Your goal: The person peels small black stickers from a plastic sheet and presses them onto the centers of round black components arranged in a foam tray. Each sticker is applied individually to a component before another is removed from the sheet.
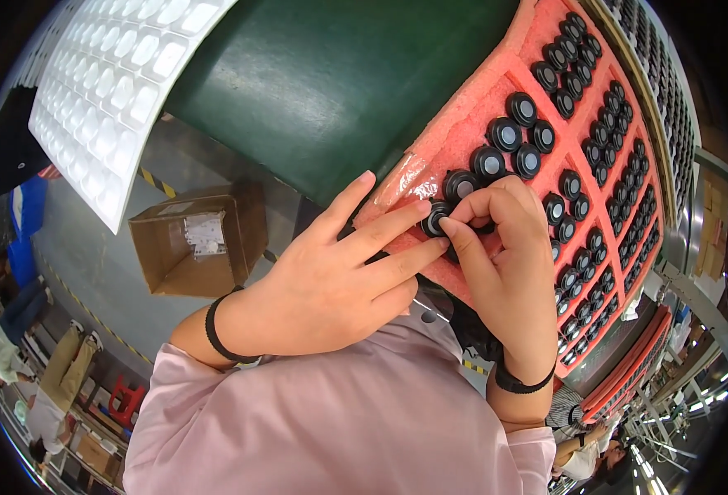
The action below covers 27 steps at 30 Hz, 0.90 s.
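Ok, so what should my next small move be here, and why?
Probably steady the round black part with the grey centre with your bare left hand: its fingertips lie close by, while the thumb and forefinger of your bare right hand are at the part's edge, and similar black parts crowd it in the coral-pink foam tray.

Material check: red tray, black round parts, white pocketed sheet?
Red tray: likely foam, matte; grainy surface, soft-looking edges.
Black round parts: probably plastic, slight sheen on the rims; their pale centre discs could be glass or film, can't tell.
White pocketed sheet: looks like thin moulded plastic, smooth; regular formed hollows.
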Tool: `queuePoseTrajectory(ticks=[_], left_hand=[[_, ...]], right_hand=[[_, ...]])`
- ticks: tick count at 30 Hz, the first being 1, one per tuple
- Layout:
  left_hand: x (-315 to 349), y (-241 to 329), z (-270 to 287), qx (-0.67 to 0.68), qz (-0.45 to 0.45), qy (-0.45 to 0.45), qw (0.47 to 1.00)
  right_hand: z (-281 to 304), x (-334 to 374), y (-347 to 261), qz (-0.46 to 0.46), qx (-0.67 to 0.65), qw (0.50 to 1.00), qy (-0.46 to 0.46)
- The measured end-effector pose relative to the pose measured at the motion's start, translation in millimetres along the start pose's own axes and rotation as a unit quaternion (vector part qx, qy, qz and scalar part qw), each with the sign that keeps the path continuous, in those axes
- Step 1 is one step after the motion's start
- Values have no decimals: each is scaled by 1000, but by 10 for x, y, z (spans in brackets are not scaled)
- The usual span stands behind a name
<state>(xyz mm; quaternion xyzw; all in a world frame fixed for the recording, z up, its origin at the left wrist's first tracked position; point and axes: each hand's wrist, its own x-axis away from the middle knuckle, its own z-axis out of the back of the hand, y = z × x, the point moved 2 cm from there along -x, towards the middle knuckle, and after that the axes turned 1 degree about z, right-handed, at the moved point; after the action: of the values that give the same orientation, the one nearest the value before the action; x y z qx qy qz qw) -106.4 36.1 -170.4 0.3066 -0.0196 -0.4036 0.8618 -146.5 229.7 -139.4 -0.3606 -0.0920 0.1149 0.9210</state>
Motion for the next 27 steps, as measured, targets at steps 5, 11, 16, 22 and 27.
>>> queuePoseTrajectory(ticks=[5, 11, 16, 22, 27], left_hand=[[-14, 12, -1, 1, 2, -3, 1000], [-42, 38, -7, -8, 3, 41, 999], [-61, 77, 83, -29, 1, 1, 1000], [-22, 180, 98, -32, -2, 44, 998], [-67, 239, 94, -49, -12, 54, 997]], right_hand=[[-13, 10, -18, -1, 30, 1000, 10], [-32, 47, -23, -14, 25, 999, 42], [28, 169, -14, 31, 16, 997, 71], [210, 515, -78, 102, -90, 989, -60], [188, 700, -8, 112, -74, 990, -32]])
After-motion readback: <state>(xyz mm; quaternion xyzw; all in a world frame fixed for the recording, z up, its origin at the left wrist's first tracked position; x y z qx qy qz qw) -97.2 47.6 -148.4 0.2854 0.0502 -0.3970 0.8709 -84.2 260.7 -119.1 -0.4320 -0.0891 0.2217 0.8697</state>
